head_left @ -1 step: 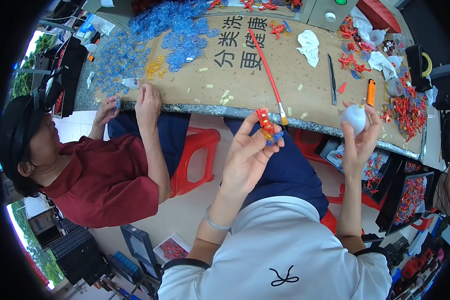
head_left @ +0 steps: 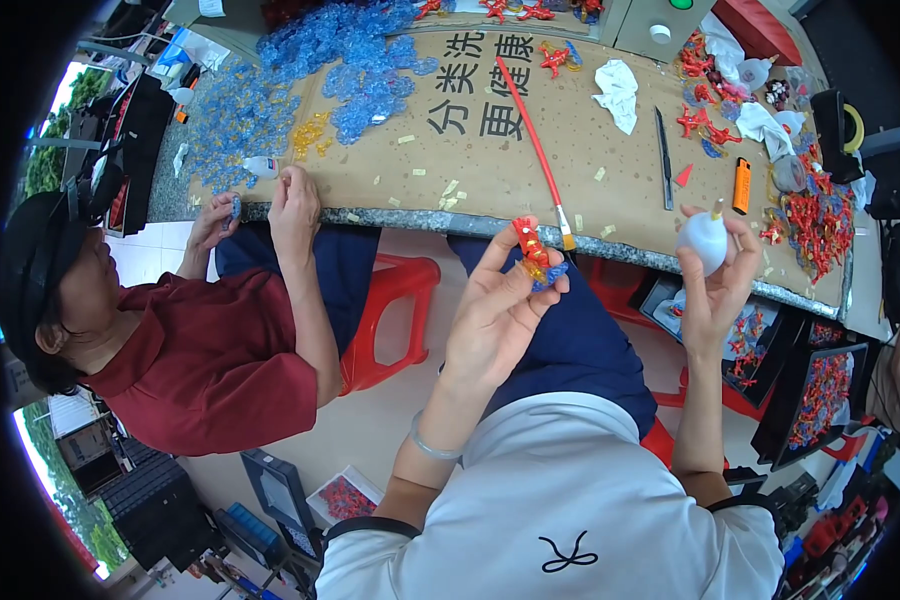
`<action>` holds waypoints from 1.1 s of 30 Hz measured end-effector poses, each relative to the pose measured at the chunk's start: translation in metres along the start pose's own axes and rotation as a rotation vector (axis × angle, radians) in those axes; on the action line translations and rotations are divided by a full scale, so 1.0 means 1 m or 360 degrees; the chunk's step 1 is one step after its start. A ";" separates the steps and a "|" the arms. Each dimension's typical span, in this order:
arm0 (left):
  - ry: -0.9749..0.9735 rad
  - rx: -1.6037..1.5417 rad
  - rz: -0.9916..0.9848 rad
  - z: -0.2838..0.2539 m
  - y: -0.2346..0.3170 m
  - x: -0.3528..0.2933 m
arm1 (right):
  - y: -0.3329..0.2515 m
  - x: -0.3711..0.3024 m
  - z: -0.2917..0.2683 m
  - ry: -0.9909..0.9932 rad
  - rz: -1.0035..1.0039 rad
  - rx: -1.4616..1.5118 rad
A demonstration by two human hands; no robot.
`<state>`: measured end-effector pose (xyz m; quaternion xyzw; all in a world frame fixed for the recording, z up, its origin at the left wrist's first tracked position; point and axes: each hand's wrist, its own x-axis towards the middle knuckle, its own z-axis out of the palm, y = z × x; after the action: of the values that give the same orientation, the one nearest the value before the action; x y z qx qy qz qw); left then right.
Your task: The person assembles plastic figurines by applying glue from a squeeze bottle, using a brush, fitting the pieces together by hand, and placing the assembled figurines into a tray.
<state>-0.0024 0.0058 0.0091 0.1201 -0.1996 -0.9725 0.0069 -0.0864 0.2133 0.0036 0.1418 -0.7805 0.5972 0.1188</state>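
Note:
My left hand (head_left: 492, 325) pinches a small glossy plastic figure (head_left: 532, 250), red above with yellow and blue parts below, just off the near table edge. In my right hand (head_left: 725, 290) is a round white squeeze bottle (head_left: 703, 242), its thin tip pointing up and away from me. The bottle and the figure are well apart. Beyond my left hand a red-handled brush (head_left: 538, 140) lies on the cardboard sheet (head_left: 370, 185), bristles at the near edge. An orange lighter (head_left: 742, 186) and a dark slim knife (head_left: 664, 160) lie beyond the bottle.
Heaps of clear blue pieces (head_left: 320, 50) cover the table's far left, with a small yellow pile (head_left: 312, 134) beside them. Red figures (head_left: 815, 235) crowd the right side. A crumpled tissue (head_left: 618, 95) lies farther back. A co-worker in a dark red shirt (head_left: 210, 370) sits at left.
My right hand has shifted slightly left, and the bottle's tip now stands out more clearly, pointing upward. My left hand and the figure stay in place.

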 end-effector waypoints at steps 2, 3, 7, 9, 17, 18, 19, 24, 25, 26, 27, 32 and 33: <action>-0.0080 -0.0296 -0.0121 -0.004 -0.003 0.000 | -0.006 -0.006 0.001 -0.0151 0.0004 0.0025; -0.0080 -0.0296 -0.0123 -0.005 -0.004 0.001 | -0.010 -0.008 0.003 -0.0149 0.0006 0.0024; -0.0242 -0.0623 -0.0246 -0.006 -0.003 0.003 | -0.019 -0.012 0.010 -0.0216 -0.0208 0.0143; -0.0257 -0.0657 -0.0276 -0.006 -0.002 0.004 | -0.021 -0.014 0.010 -0.0335 -0.0276 0.0165; -0.0342 -0.0691 -0.0361 -0.005 -0.001 0.002 | -0.025 -0.008 0.015 -0.0335 -0.0475 0.0022; -0.0342 -0.0691 -0.0360 -0.004 0.000 0.002 | -0.025 -0.007 0.015 -0.0335 -0.0528 -0.0019; -0.0291 -0.0669 -0.0350 -0.003 0.000 0.001 | -0.026 -0.006 0.015 -0.0334 -0.0581 -0.0061; -0.0130 -0.0536 -0.0332 -0.001 0.001 -0.001 | -0.032 -0.003 0.016 -0.0349 -0.0613 -0.0119; -0.0097 -0.0430 -0.0295 0.003 0.002 -0.002 | -0.032 -0.003 0.015 -0.0355 -0.0613 -0.0127; -0.0064 -0.0325 -0.0258 0.005 0.002 -0.002 | -0.032 -0.003 0.015 -0.0355 -0.0613 -0.0130; -0.0064 -0.0324 -0.0256 0.004 0.002 -0.002 | -0.032 -0.003 0.015 -0.0365 -0.0615 -0.0133; -0.0096 -0.0144 -0.0164 0.005 0.004 -0.003 | -0.030 -0.003 0.014 -0.0378 -0.0603 -0.0148; -0.0096 -0.0144 -0.0163 0.005 0.004 -0.004 | -0.030 -0.002 0.014 -0.0380 -0.0603 -0.0153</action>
<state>-0.0002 0.0039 0.0161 0.1005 -0.1491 -0.9827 -0.0435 -0.0736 0.1925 0.0257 0.3496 -0.7759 0.5055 0.1422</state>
